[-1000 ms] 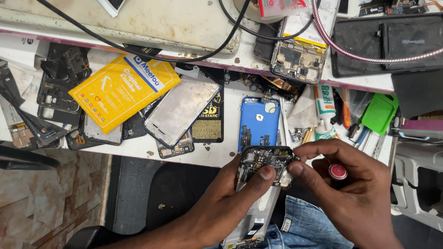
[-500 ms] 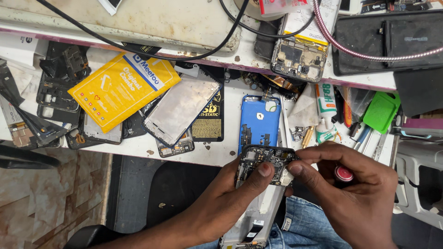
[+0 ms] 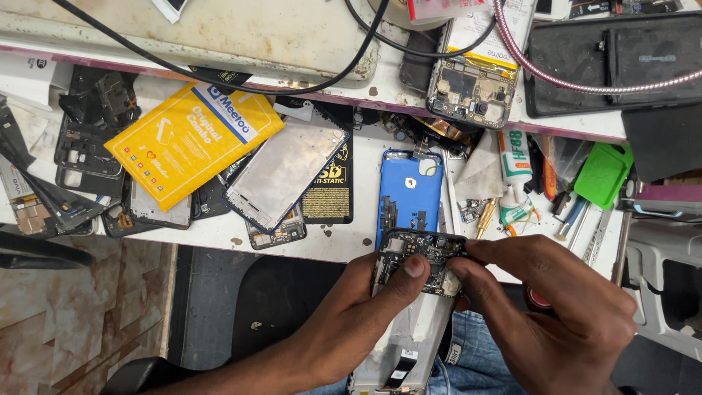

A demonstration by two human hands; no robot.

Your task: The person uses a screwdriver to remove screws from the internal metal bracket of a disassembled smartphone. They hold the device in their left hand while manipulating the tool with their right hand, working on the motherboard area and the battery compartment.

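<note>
Opened phone held at near edge of workbench, over lap. Left hand gripped its left side, thumb pressed on circuit board. Right hand pinched top right corner, fingers closed tight. Blue back cover just beyond, yellow packet far left.
</note>
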